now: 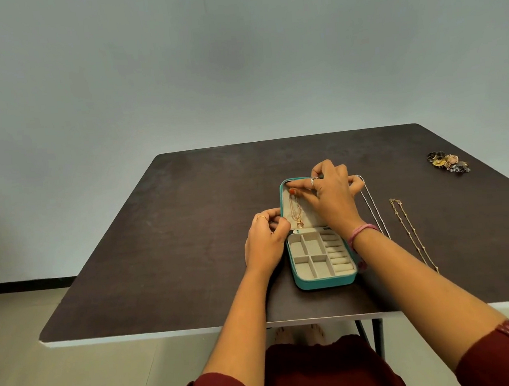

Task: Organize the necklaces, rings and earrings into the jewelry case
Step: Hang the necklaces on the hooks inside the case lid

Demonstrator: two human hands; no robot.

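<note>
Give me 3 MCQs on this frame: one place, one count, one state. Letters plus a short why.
1. Where does the pile of small jewelry lie?
A. inside the case
B. far right of the table
C. at the table's near left corner

2. How many necklaces lie on the table right of the case?
A. two
B. none
C. five

3. What state is the case in?
A. zipped shut
B. open, lid laid back
C. upside down

Key:
1. B: the pile sits on the table near its right edge, well away from the case.
2. A: a silver chain and a gold chain lie side by side there.
3. B: the tray compartments show, and a gold necklace lies in the lid, where the right hand reaches; the left hand is at the case's left edge.
</note>
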